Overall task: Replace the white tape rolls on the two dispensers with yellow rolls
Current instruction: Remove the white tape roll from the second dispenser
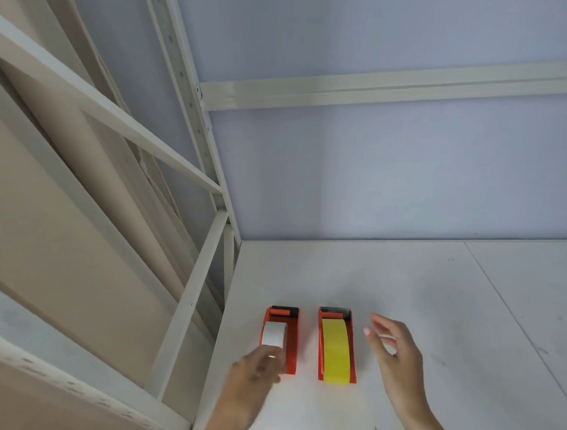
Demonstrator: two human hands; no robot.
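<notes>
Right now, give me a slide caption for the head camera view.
Left hand on the white roll in the left dispenser; right dispenser already holds a yellow roll; right hand hovers open.

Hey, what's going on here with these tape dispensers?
A person is swapping tape rolls on two orange dispensers on a white shelf. The right dispenser already carries a yellow roll. The left dispenser has a white roll, which the left hand touches at its near edge. The right hand hovers open beside the right dispenser.

Left hand [258, 365] blurred, hiding the white roll's [274, 334] near edge
</notes>
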